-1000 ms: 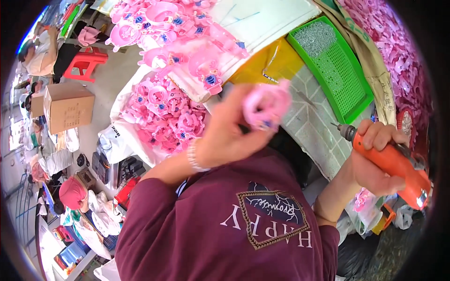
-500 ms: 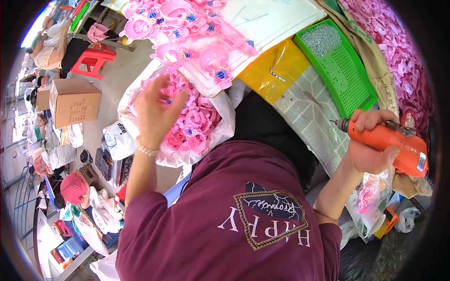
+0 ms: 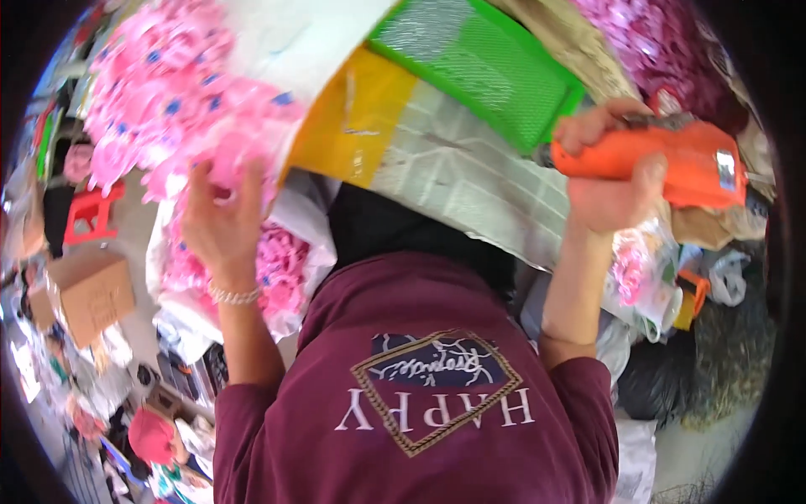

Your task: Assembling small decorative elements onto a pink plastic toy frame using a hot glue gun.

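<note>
My right hand [image 3: 611, 172] is wrapped round an orange electric screwdriver [image 3: 688, 160], its nose pointing left beside the green tray. My left hand [image 3: 220, 220] reaches to the table's near left edge with thumb and fingers apart. Its fingertips are at a pink plastic part [image 3: 231, 155], and blur hides whether they touch it. Further pink parts [image 3: 159, 92], several with small blue pieces on them, lie heaped beyond that hand. Below it stands a white bag [image 3: 315, 244] holding more pink parts.
A green tray [image 3: 537, 126] with small silvery pieces at its far end lies ahead of me. Yellow sheeting [image 3: 344, 118] covers part of the table edge. A sack of pink parts [image 3: 646, 42] stands at the far right, a cardboard box [image 3: 92, 294] and a red stool [image 3: 94, 214] at left.
The view has swung, so the table and bags appear farther left. My left hand has moved from over the white bag to the pink parts on the table. The screwdriver stays in my right hand.
</note>
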